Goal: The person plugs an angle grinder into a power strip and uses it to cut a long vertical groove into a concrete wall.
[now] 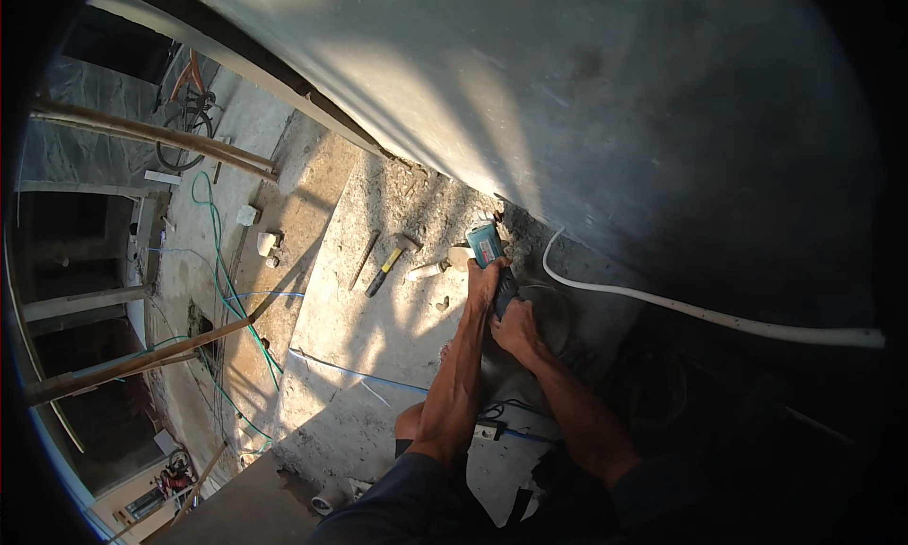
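Your L hand (483,278) is closed round teal pwr tool (485,244), your R hand (515,326) round its blk handle (507,291). Hammer (390,265) L of tool; wht pipe (681,311) R of it.

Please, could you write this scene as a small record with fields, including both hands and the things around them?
Left hand: grips the teal part of a teal-and-black power tool
Right hand: grips its black handle
Tool position: near the foot of the grey wall
Left of tool: hammer with yellow-and-black handle; thin rod beside it
Right of tool: white tube, curving away rightward
Far left: green hose; bicycle
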Demonstrator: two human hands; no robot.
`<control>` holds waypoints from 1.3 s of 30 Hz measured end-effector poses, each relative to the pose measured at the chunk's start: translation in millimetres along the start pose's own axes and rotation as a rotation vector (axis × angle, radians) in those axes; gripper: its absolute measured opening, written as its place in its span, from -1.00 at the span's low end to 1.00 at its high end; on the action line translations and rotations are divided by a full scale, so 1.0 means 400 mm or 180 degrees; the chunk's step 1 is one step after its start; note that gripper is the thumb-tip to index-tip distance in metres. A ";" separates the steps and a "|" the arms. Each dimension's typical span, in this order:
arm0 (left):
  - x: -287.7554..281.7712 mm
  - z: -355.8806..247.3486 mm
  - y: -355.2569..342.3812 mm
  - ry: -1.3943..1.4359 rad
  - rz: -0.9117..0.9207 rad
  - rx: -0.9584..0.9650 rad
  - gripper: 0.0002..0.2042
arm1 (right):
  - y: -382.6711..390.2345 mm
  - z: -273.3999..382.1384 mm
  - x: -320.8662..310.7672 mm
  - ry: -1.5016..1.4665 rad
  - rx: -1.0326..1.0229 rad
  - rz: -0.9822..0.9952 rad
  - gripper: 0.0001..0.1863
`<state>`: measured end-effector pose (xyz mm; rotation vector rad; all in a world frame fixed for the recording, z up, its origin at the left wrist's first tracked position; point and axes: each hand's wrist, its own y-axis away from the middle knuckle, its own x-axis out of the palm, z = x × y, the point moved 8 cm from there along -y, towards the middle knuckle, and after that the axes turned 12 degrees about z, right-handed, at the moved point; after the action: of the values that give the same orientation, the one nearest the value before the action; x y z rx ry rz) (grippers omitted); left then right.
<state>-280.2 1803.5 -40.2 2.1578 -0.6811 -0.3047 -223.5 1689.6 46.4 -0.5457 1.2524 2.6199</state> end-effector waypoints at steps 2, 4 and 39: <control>0.014 0.004 0.001 0.0354 0.0228 0.0077 -0.51 | -0.006 -0.007 0.011 -0.0035 0.0044 0.0079 -0.49; 0.025 -0.007 0.000 0.0240 0.0316 0.0128 -0.56 | -0.009 -0.016 0.010 -0.0018 0.0032 -0.0071 -0.54; 0.077 0.017 -0.050 0.0941 0.0275 0.0275 -0.71 | -0.002 0.009 -0.066 0.0323 0.0062 -0.0103 -0.58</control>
<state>-250.4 1791.7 -59.4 2.1879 -0.6238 0.0908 -200.1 1692.4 58.5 -0.6974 1.2854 2.5801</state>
